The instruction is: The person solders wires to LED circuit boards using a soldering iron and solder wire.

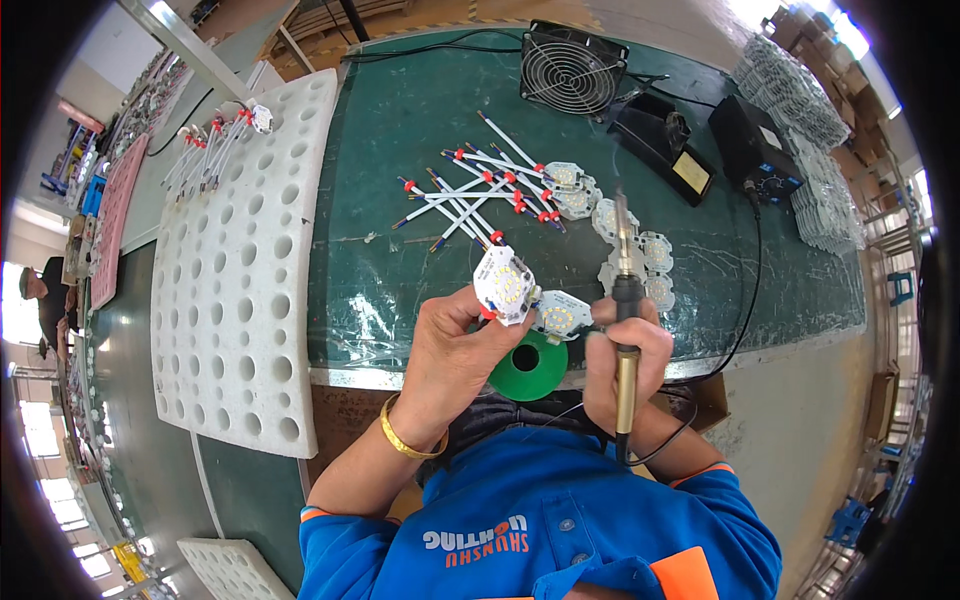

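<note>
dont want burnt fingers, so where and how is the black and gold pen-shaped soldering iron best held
Likely by the gold barrel of the black-and-gold soldering iron, wrapped from the wearer's side: it is slim and straight, its bare metal tip points away from the wearer, and the black cable leaves the near end.

Green bench — wires, boards, fan, apparently a soldering stand

a white LED board we hold up, yellow dots ringing its face, face toward us, a similar board just to its right, our soldering iron, black grip, gold-coloured handle, metal tip pointing away from us
</note>
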The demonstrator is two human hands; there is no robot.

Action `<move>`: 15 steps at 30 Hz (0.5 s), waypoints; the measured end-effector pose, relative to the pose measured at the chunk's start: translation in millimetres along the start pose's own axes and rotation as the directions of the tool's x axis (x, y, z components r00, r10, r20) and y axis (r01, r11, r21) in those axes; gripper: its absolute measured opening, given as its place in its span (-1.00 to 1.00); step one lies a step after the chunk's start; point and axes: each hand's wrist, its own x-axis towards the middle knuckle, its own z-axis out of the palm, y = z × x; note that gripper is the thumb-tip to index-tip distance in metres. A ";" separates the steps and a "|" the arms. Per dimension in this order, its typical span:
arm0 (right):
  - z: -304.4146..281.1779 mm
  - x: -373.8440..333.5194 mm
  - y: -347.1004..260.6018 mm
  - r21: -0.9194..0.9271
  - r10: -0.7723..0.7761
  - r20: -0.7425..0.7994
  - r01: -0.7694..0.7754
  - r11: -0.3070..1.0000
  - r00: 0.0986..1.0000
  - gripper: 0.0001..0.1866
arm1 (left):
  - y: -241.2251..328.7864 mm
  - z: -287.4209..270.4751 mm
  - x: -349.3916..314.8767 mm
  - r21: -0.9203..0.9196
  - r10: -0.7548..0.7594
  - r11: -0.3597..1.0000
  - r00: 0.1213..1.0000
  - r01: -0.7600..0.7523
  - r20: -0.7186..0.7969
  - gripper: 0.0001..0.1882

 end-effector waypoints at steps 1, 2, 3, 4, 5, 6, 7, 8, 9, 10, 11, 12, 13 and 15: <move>-6.5 -2.7 3.2 0.049 -0.041 0.018 0.040 0.998 0.999 -0.75 | 0.7 0.6 -0.1 0.011 0.000 1.000 1.000 -0.001 0.007 -0.85; -14.1 -5.1 5.6 0.098 -0.083 0.035 0.079 0.992 0.996 -0.77 | 0.7 0.5 -0.3 0.022 0.001 1.000 1.000 -0.001 0.015 -0.86; -22.5 -7.5 6.8 0.053 -0.156 0.088 0.152 0.987 0.984 -0.76 | -1.1 -2.8 -2.1 0.062 0.022 0.998 0.999 -0.025 0.048 -0.87; -29.3 -10.8 7.2 0.054 -0.154 0.088 0.150 0.987 0.984 -0.76 | -1.0 -3.7 -1.8 0.063 0.020 0.998 0.999 -0.023 0.048 -0.87; -35.3 -14.3 7.3 0.104 -0.190 0.124 0.178 0.979 0.974 -0.77 | -0.9 -4.5 -0.8 0.069 0.007 0.998 0.999 -0.011 0.054 -0.84; -40.8 -16.7 7.5 0.153 -0.227 0.159 0.203 0.967 0.961 -0.77 | -0.9 -4.8 -0.2 0.073 -0.007 0.997 0.998 0.002 0.061 -0.81; -46.6 -13.9 3.4 0.149 -0.239 0.227 0.209 0.966 0.944 -0.82 | -0.9 -5.4 -0.1 0.074 -0.010 0.997 0.998 0.006 0.060 -0.81; -50.1 -13.7 1.3 0.150 -0.237 0.228 0.206 0.967 0.945 -0.82 | -0.7 -6.0 -0.3 0.070 -0.022 0.997 0.997 0.017 0.067 -0.81; -53.3 -13.8 -0.9 0.145 -0.277 0.252 0.247 0.958 0.927 -0.84 | -0.3 -6.1 0.1 0.064 -0.032 0.998 0.996 0.027 0.080 -0.81; -54.8 -14.4 -2.4 0.141 -0.316 0.277 0.287 0.947 0.907 -0.85 | 0.4 -5.6 -0.1 0.063 -0.033 0.998 0.996 0.028 0.084 -0.81; -53.1 -16.4 -2.5 0.147 -0.327 0.224 0.300 0.943 0.918 -0.85 | 1.5 -5.0 -0.6 0.062 -0.021 0.998 0.995 0.015 0.100 -0.84; -56.0 -16.3 -2.9 0.146 -0.326 0.224 0.299 0.943 0.918 -0.85 | 1.4 -5.1 -0.8 0.062 -0.009 0.998 0.994 0.002 0.113 -0.87; -61.7 -14.8 -3.9 0.123 -0.335 0.274 0.313 0.942 0.902 -0.85 | 0.9 -5.8 -0.6 0.061 -0.010 0.998 0.994 0.003 0.112 -0.87; -63.8 -11.5 -8.2 0.079 -0.329 0.328 0.321 0.944 0.886 -0.81 | 0.0 -6.6 -0.2 0.062 -0.013 0.998 0.993 0.006 0.119 -0.87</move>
